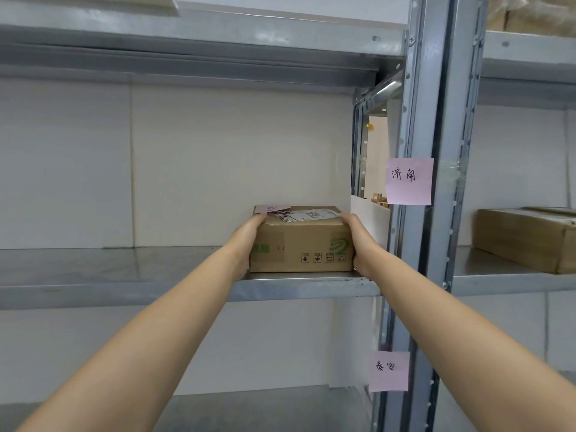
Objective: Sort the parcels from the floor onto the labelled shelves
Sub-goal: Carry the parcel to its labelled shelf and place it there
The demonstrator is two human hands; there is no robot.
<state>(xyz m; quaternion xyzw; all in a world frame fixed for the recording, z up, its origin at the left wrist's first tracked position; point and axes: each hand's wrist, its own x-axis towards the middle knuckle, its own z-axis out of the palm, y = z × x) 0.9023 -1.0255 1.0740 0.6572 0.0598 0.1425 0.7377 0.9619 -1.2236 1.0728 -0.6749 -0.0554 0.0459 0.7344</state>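
box (300,247) on shelf (124,275), label (409,181) reads 济南

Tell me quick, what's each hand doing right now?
Left hand: closed on the left end of the cardboard parcel sitting on the shelf.
Right hand: closed on the parcel's right end.

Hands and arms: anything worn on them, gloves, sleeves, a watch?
Nothing worn that shows. The left hand and right hand are bare, no gloves, and no rings on the fingers that show. Both forearms are bare to the frame edge: no sleeves, watch or bands.
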